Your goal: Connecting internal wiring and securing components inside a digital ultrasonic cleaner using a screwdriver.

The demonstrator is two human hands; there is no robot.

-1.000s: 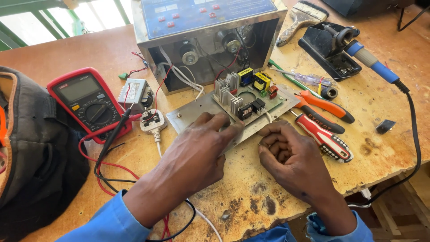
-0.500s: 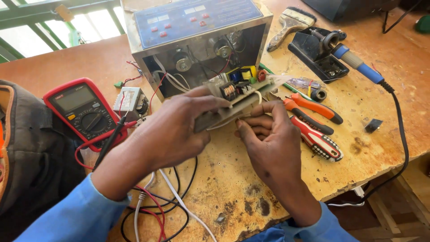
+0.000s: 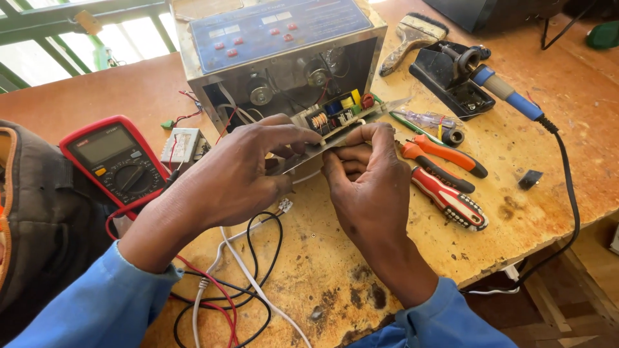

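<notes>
We hold the stiff, light, likely fragile circuit board (image 3: 338, 125) by its edges, left hand (image 3: 242, 171) and right hand (image 3: 367, 174) fingers clamped on it.

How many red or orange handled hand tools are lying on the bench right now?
2. The orange-handled pliers lie just right of the right hand; the red-and-black-handled pliers lie beside them, nearer the worn wooden bench edge. More could be hidden under the hands.

Rough stained wooden table (image 3: 548, 96), shiny metal casing (image 3: 367, 45)
</notes>
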